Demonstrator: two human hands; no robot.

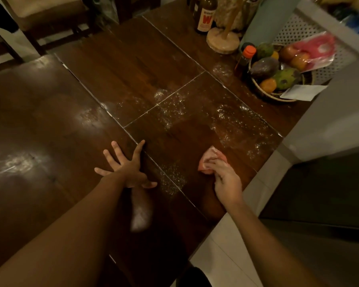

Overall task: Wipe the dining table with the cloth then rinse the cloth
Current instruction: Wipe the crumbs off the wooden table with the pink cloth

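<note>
A dark wooden dining table (pixel 133 65) fills most of the view, with white powdery specks (pixel 170 104) scattered over its middle and right panels. My left hand (pixel 126 166) lies flat on the wood with fingers spread wide. My right hand (pixel 226 179) grips a small pink cloth (pixel 207 160) and holds it down on the table near the right edge. Part of the cloth is hidden under my fingers. A white smear (pixel 141 216) shows on the table just below my left wrist.
At the far right stand a basket of fruit (pixel 278 96), an orange-capped bottle (pixel 245 59), a brown labelled bottle (pixel 205 15) and a round wooden stand (pixel 222 40). A chair (pixel 46 15) sits at the far side. Pale floor tiles (pixel 226 245) border the table's right edge.
</note>
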